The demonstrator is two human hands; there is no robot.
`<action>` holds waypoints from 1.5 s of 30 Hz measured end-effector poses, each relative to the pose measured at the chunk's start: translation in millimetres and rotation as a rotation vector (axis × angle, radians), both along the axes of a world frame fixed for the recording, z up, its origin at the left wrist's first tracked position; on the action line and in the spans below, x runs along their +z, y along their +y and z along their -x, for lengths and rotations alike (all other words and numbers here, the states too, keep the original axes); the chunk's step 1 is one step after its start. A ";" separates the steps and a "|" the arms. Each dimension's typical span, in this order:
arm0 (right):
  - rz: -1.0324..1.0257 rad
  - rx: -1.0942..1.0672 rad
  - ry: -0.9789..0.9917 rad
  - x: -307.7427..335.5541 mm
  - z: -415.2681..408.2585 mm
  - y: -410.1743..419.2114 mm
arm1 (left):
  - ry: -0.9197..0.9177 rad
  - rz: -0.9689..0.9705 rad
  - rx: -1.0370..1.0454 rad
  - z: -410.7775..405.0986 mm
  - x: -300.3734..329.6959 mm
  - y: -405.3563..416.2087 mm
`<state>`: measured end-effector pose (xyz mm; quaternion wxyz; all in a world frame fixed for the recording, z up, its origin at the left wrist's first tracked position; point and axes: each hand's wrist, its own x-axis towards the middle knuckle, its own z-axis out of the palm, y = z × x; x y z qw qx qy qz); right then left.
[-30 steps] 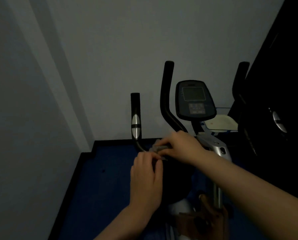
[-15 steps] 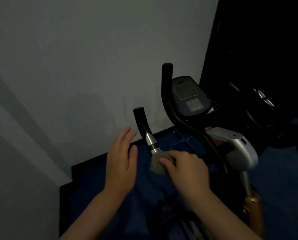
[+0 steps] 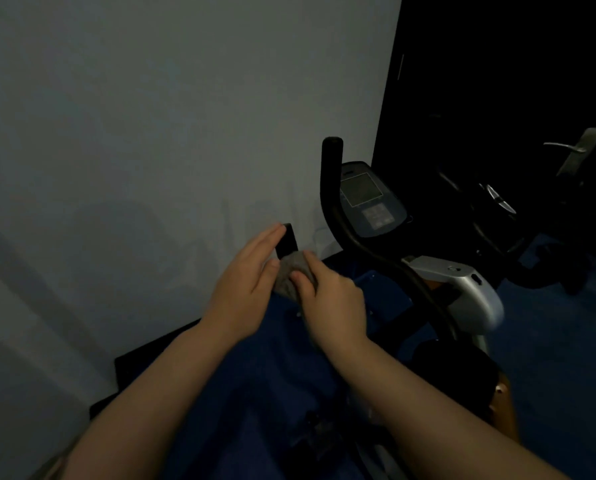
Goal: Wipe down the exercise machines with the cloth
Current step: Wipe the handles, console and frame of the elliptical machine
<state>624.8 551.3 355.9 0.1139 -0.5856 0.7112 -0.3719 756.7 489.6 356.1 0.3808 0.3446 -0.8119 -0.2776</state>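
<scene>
Cloth: a small grey cloth (image 3: 291, 273) sits bunched at the centre of the frame, wrapped against the short black handle (image 3: 287, 239) of the exercise bike (image 3: 462, 292).
Right hand: the right hand (image 3: 331, 299) pinches the cloth — thumb and curled fingers close round its right side, holding it on the handle.
Left hand: the left hand (image 3: 251, 271) lies just left of the cloth with its fingers straight and together; the fingertips reach the top of the handle and the thumb touches the cloth's left edge.
Cloth to grip: the wad lies between the two hands, above and left of the right knuckles, with only the handle's black tip showing above it.
Machine: the tall curved handlebar (image 3: 334, 202) rises right of the hands, the console (image 3: 369, 199) behind it, the silver housing (image 3: 462, 289) lower right.
Room: pale wall (image 3: 151, 133) across the left, blue floor (image 3: 549, 341) below, a dark door with a lever handle (image 3: 566, 147) at upper right.
Risk: the cloth is held by a pinch on one side only, so as I judge it a fast stroke could pull it loose or let it bunch and skip parts of the handle. The dim light may also hide missed patches.
Progress: one handle is under the cloth — the console and tall bar look yet to be wiped, though I cannot tell for sure.
</scene>
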 end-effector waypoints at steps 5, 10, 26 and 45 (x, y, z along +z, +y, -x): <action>0.046 0.067 -0.224 9.1 14.9 -31.5 | 0.007 0.010 -0.052 -1.2 -0.8 -2.0; 0.064 0.202 -0.258 -4.4 24.0 -24.2 | 0.000 -0.044 -0.098 -1.6 -4.9 -1.9; -0.198 0.456 -0.023 11.4 63.0 -5.1 | 0.114 -0.100 -0.020 29.0 -33.2 36.2; -0.396 0.984 0.322 1.7 141.0 11.7 | 0.120 -0.173 0.350 89.2 -68.2 132.1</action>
